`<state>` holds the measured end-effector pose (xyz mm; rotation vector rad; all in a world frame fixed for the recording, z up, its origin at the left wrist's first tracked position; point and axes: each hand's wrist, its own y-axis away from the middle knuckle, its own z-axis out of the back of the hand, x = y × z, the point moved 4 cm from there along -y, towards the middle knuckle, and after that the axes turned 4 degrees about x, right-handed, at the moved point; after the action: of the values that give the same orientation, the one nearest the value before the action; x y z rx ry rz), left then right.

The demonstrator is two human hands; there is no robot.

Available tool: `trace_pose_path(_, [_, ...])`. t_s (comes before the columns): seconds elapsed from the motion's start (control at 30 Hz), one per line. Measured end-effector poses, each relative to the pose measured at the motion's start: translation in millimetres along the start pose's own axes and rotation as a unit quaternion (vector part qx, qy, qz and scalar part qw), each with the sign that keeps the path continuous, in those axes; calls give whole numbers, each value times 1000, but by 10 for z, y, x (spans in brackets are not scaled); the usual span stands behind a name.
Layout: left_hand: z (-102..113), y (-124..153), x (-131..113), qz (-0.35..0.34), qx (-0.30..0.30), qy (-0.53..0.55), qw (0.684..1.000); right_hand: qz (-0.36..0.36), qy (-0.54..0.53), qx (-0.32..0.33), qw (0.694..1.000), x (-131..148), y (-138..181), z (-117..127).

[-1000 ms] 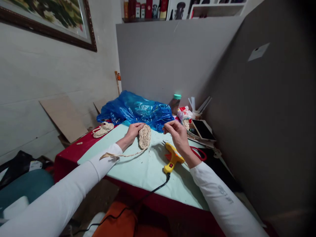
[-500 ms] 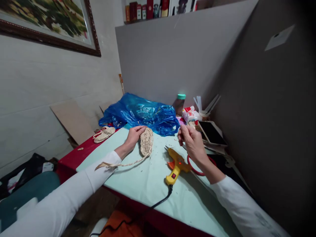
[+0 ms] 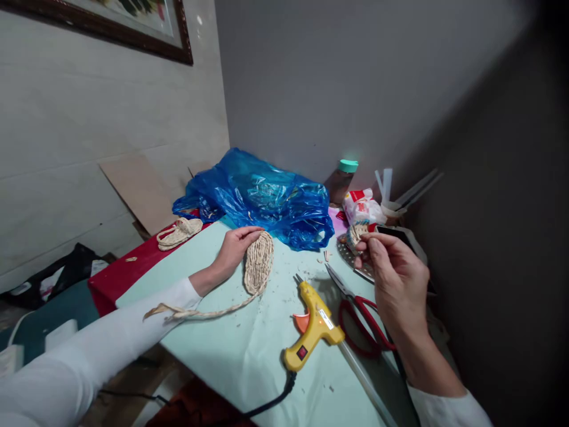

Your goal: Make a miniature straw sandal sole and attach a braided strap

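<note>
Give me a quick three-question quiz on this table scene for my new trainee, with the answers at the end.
1. True or false: in the picture, the yellow glue gun lies between the coiled braid and the red-handled scissors.
2. What are the fingers of the left hand touching? A) the scissors B) the coiled braid C) the framed picture
3. Fill in the color: the lid on the jar is ____.

Key: 1. True. 2. B. 3. Green.
</note>
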<state>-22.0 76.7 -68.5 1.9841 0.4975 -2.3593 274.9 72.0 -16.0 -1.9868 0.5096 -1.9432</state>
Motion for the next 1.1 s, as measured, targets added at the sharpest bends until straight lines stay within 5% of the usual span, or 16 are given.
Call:
trace_pose_path(0.37, [-49, 43, -123, 29, 20, 93, 995, -32, 77, -27, 996, -120, 155, 94])
trace_pose_path(0.8, [-190, -269, -1324, -95, 83, 191, 973, -4, 85, 103, 991, 257, 64, -306])
trace_pose_path(1.1, [-468, -293, -1584, -172, 56, 191, 965, -3, 102, 123, 987, 667, -308, -160])
